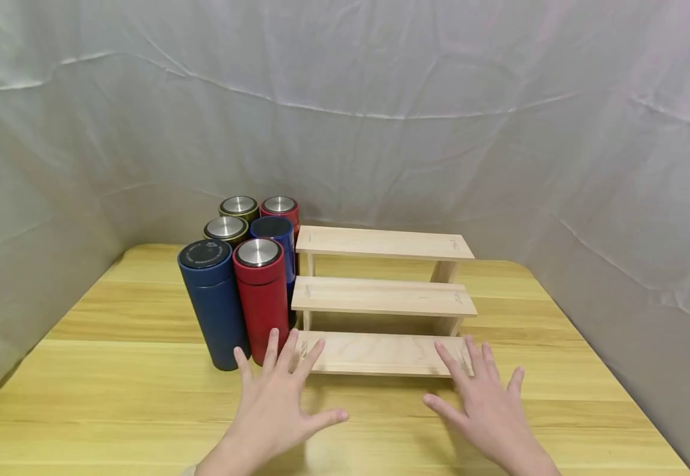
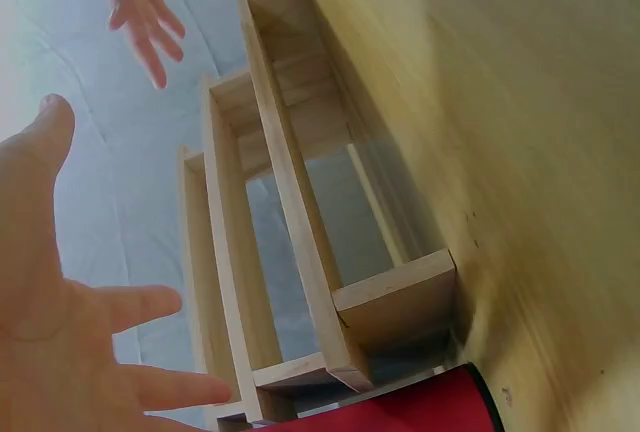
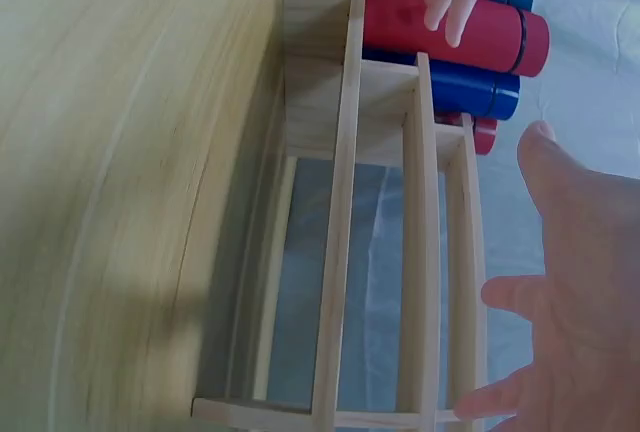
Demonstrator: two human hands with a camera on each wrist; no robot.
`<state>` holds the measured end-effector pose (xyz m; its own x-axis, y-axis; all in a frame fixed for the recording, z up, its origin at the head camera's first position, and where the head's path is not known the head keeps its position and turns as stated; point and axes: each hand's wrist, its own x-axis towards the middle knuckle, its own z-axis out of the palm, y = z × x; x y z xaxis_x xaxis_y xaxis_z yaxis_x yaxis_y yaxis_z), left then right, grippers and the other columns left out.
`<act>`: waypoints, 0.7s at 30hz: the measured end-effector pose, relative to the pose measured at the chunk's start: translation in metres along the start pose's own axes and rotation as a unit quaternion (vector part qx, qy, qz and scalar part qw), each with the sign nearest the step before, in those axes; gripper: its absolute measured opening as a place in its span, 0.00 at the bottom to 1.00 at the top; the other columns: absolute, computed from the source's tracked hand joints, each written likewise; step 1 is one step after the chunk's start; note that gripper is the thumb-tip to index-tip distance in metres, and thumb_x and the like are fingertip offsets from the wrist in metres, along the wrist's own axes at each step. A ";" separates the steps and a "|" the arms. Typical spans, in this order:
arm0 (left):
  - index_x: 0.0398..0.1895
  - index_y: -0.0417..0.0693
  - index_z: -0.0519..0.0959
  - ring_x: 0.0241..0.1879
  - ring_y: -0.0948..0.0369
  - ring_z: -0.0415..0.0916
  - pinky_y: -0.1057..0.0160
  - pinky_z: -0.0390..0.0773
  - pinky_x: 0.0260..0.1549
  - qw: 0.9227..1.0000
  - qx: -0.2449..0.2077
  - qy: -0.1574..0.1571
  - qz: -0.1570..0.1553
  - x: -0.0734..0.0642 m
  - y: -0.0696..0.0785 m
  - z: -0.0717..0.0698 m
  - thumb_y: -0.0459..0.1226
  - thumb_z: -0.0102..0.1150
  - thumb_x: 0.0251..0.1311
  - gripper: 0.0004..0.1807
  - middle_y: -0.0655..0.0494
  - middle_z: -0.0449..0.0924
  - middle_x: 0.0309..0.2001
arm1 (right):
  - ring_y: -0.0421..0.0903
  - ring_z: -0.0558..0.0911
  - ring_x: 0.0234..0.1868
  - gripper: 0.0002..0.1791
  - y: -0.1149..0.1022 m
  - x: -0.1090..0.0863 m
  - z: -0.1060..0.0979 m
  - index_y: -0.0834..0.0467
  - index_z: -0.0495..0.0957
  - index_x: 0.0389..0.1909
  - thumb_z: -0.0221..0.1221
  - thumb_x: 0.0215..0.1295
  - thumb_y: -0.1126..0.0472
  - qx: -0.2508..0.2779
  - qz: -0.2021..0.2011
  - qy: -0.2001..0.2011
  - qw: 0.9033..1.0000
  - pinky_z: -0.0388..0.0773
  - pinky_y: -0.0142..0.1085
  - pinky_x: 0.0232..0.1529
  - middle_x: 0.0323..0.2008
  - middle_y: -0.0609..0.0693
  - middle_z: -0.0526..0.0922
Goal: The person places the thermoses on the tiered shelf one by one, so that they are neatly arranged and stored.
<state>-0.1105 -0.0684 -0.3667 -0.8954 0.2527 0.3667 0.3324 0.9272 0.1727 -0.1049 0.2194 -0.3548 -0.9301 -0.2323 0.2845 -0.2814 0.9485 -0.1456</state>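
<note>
My left hand (image 1: 273, 400) is spread with straight fingers in front of a red thermos bottle (image 1: 262, 304) and the left end of a three-step wooden shelf (image 1: 381, 295). Over the right end of the lowest step, my right hand (image 1: 490, 413) is likewise spread, its palm facing down. Neither hand holds anything. The left wrist view shows the left hand (image 2: 70, 352) raised beside the step edges, with the red bottle (image 2: 410, 407) below it. In the right wrist view, the right hand (image 3: 590, 292) appears beside the upper steps.
Left of the shelf, several bottles stand upright close together: a matte blue bottle (image 1: 217, 317) in front, a glossy blue bottle (image 1: 273, 228) behind, others at the back. All rest on a wooden table (image 1: 113, 396). Grey cloth (image 1: 345, 99) hangs around the table's back and sides.
</note>
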 end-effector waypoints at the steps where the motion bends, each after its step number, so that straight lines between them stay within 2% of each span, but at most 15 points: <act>1: 0.63 0.61 0.64 0.63 0.41 0.48 0.25 0.39 0.46 1.000 -0.001 0.004 0.002 0.000 0.000 0.000 0.78 0.32 0.35 0.52 0.45 0.62 0.61 | 0.69 0.50 0.61 0.39 0.001 0.000 0.000 0.46 0.56 0.66 0.54 0.54 0.37 0.009 0.003 0.000 1.000 0.39 0.75 0.43 0.63 0.67 0.52; 7: 0.62 0.58 0.65 0.62 0.45 0.52 0.29 0.43 0.49 1.000 -0.024 0.013 -0.007 0.002 -0.003 0.000 0.78 0.35 0.36 0.52 0.46 0.64 0.60 | 0.66 0.53 0.61 0.36 0.006 0.001 0.000 0.46 0.55 0.66 0.54 0.58 0.43 0.070 0.016 0.014 0.997 0.45 0.71 0.47 0.62 0.66 0.55; 12: 0.58 0.55 0.69 0.60 0.48 0.57 0.32 0.47 0.51 0.997 -0.055 0.048 -0.011 0.003 -0.006 -0.001 0.74 0.46 0.36 0.48 0.49 0.68 0.57 | 0.68 0.61 0.55 0.33 0.012 0.004 0.001 0.54 0.59 0.63 0.56 0.59 0.49 0.110 0.009 0.051 0.993 0.54 0.67 0.46 0.58 0.69 0.59; 17: 0.55 0.51 0.72 0.57 0.50 0.62 0.34 0.55 0.49 0.993 -0.081 0.087 0.001 0.004 -0.012 0.000 0.69 0.56 0.37 0.44 0.50 0.71 0.54 | 0.68 0.65 0.53 0.29 0.019 0.009 0.002 0.61 0.64 0.60 0.57 0.60 0.54 0.168 0.018 0.065 0.983 0.62 0.65 0.43 0.56 0.69 0.62; 21: 0.52 0.50 0.74 0.54 0.51 0.65 0.37 0.58 0.49 0.990 -0.099 0.101 0.008 0.003 -0.017 0.001 0.65 0.59 0.38 0.40 0.50 0.72 0.53 | 0.66 0.65 0.52 0.26 0.024 0.013 0.003 0.63 0.66 0.58 0.56 0.60 0.58 0.210 0.022 0.081 0.974 0.63 0.64 0.43 0.54 0.68 0.64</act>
<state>-0.1191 -0.0833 -0.3691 -0.8188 0.1879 0.5425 0.4155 0.8461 0.3340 -0.1243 0.2384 -0.3578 -0.9035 -0.1247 0.4100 -0.3460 0.7767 -0.5263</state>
